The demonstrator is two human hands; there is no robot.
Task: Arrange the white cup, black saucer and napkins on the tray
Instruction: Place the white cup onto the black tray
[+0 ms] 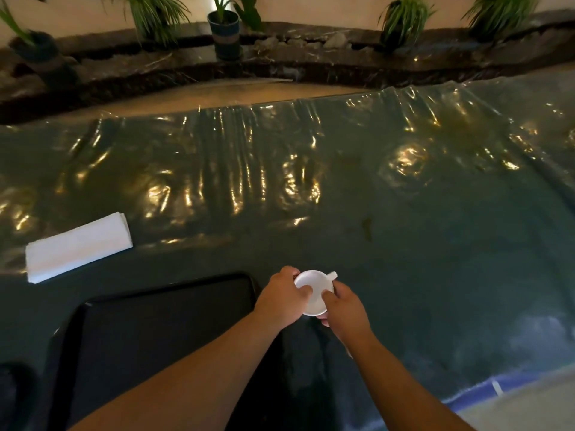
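Observation:
The white cup (315, 290) is held just right of the black tray (161, 331), its handle pointing to the upper right. My left hand (280, 298) grips the cup's left rim with the thumb inside. My right hand (343, 309) holds its right side and underside. A folded stack of white napkins (77, 247) lies on the table to the left, beyond the tray. I cannot make out the black saucer; it may be hidden under the cup and my hands.
The table (404, 213) is covered with wrinkled, shiny dark green plastic. A dark stone ledge with several potted plants (225, 29) runs along the back. A blue strip (485, 390) marks the table's near right edge.

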